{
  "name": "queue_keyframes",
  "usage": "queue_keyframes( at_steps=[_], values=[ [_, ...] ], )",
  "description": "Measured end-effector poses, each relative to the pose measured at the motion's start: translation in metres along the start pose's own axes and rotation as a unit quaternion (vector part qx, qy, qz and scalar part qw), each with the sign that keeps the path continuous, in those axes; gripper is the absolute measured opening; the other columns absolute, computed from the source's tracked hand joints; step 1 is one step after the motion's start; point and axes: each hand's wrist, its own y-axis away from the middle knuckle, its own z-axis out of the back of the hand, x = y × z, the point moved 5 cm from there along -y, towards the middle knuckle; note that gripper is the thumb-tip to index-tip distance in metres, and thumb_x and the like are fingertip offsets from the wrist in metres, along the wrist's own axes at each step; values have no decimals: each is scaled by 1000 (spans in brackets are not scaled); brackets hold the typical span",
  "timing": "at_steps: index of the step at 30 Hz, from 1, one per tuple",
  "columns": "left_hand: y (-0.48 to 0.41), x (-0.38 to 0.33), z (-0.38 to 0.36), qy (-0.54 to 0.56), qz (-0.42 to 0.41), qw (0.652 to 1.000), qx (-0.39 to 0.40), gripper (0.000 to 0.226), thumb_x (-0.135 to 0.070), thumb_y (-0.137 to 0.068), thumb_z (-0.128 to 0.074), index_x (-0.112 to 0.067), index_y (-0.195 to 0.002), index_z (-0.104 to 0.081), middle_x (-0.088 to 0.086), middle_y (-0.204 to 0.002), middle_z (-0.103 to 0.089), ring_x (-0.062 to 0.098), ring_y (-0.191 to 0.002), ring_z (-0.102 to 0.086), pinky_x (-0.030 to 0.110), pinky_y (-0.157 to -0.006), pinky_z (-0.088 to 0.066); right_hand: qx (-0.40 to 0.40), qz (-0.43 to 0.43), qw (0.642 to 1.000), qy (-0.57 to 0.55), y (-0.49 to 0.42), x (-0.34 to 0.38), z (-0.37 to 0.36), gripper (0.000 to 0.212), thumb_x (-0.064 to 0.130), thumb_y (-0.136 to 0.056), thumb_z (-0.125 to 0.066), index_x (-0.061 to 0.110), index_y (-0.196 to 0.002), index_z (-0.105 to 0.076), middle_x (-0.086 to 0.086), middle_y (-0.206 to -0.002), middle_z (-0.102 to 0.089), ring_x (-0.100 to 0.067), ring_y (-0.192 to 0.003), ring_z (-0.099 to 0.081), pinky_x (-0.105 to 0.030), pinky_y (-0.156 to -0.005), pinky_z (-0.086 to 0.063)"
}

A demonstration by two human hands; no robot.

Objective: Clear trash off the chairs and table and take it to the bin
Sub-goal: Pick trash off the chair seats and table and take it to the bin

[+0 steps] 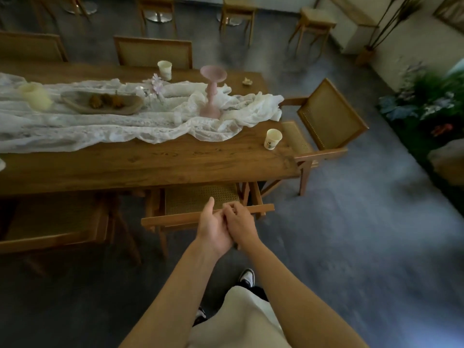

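Paper cup (pixel 272 138) beyond our clasped, empty left hand (pixel 213 231) and right hand (pixel 241 226) probably needs picking up next.

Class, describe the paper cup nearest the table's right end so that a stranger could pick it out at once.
Start at the long wooden table and follow the white lace runner to its right end. Just past it, on bare wood near the corner beside the armchair, stands the paper cup. Unlike the other cup at the far edge, it bears a small printed motif.
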Motion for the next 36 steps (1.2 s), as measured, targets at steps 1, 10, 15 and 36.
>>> queue_keyframes(
  at_steps=[1, 10, 15, 36],
  values=[
    [2, 4, -5, -9, 5, 1000, 11, 69, -67, -97, -36, -7, -121, -62, 25, -117, -72, 40, -122, -59, 54, -106, -39, -18, 4, 1000, 2, 0, 0, 12, 24, 38, -102, -54, 24, -88, -67, 4, -81, -72, -7, -73, -68, -23, -65, -48],
    [-22, 51, -64, -167, 6, 986, -5, 61, -54, -101, -43, -4, -131, -62, 21, -128, -69, 36, -119, -67, 49, -113, -43, -121, 14, 993, 7, -18, -26, 143, 34, 42, -97, -62, 21, -72, -68, 3, -68, -71, -4, -62, -67, -26, -57, -53],
    [-68, 92, -113, -213, -27, 974, -77, 39, -34, -100, -53, -6, -122, -69, 15, -111, -77, 31, -102, -75, 45, -94, -55, -138, 2, 990, -32, -35, -63, 246, 37, 43, -99, -64, 14, -76, -67, 4, -58, -68, -4, -46, -61, -24, -50, -49],
    [-250, 172, -299, -203, -38, 958, -198, 29, -25, -99, -54, -9, -119, -68, 13, -118, -72, 31, -108, -67, 44, -79, -56, -121, -63, 984, -117, -143, -153, 516, 52, 46, -97, -64, 20, -59, -38, 1, -51, -32, -12, -44, -31, -25, -45, -28]
  ],
)
